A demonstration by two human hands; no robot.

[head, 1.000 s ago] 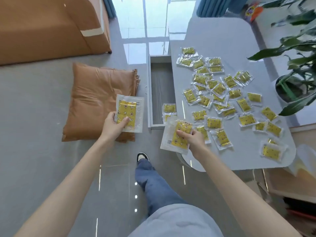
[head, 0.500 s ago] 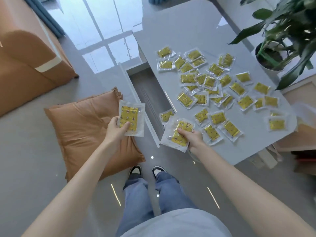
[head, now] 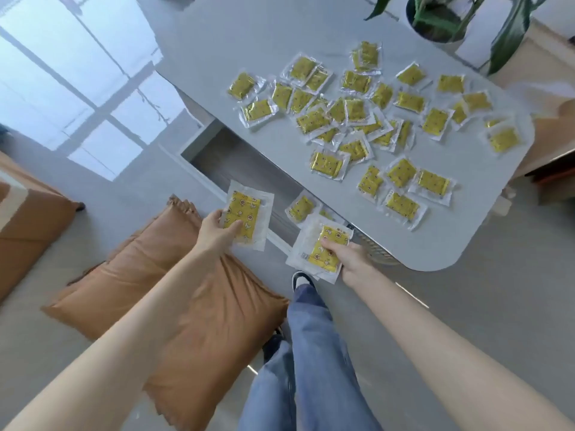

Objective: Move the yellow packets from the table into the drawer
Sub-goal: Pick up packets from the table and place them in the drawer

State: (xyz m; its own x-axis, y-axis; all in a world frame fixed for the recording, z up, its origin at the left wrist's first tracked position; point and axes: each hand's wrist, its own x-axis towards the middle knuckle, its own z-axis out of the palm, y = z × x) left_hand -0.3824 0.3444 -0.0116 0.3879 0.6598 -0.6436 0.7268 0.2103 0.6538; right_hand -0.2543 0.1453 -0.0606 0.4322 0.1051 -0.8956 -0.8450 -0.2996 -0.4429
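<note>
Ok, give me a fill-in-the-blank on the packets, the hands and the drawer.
1. The left hand holds a ___ packet.
2. The drawer stands ___.
3. Most packets lie on the ___.
Missing words: yellow; open; table.

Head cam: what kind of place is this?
Probably a home living room: an orange sofa at the left edge, a matching floor cushion, and a potted plant by the low grey table strewn with yellow packets.
</note>
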